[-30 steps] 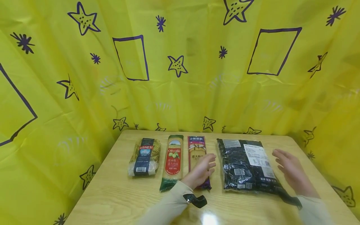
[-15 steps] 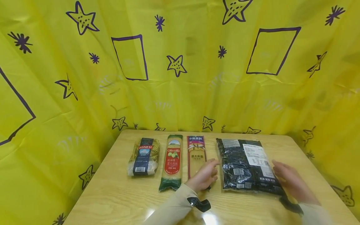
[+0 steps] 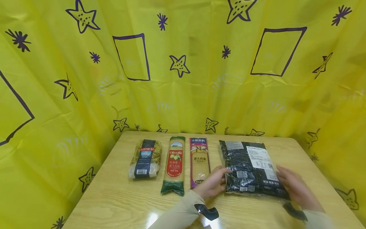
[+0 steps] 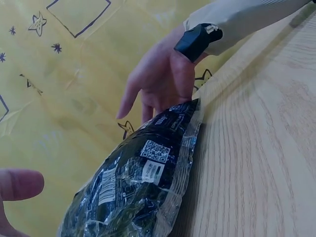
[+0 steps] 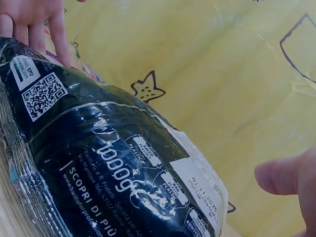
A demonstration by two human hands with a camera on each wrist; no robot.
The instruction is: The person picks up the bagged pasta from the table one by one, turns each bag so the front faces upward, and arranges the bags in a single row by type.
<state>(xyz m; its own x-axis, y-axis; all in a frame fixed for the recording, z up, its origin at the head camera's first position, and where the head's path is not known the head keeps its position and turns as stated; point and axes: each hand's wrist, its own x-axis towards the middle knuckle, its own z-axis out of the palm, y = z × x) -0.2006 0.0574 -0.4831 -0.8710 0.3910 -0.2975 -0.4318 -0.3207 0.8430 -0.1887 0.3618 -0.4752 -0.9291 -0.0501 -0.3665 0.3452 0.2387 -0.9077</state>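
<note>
A large black plastic bag (image 3: 243,168), with a white label and "1000g" printed on it, lies flat on the table. My left hand (image 3: 213,184) is at its left edge, thumb over the near left side and fingers low beside it. Along the right edge is my right hand (image 3: 295,187), fingers extended and slightly blurred. In the right wrist view the right thumb (image 5: 281,177) stands apart from the bag. The left thumb (image 4: 22,184) likewise shows off the bag in the left wrist view. Neither hand visibly grips it; whether fingertips touch its sides is hard to tell.
Left of the bag lie a purple-ended pasta pack (image 3: 200,160), a green-ended Olivoilà spaghetti pack (image 3: 173,165) and an Agnesi pasta bag (image 3: 145,159). They rest on a wooden table (image 3: 114,203). A yellow curtain (image 3: 183,95) stands behind.
My left hand has moved right, away from over the purple pack to the black bag's left edge. The right hand has come in slightly lower against the bag's right side. The bag stays put.
</note>
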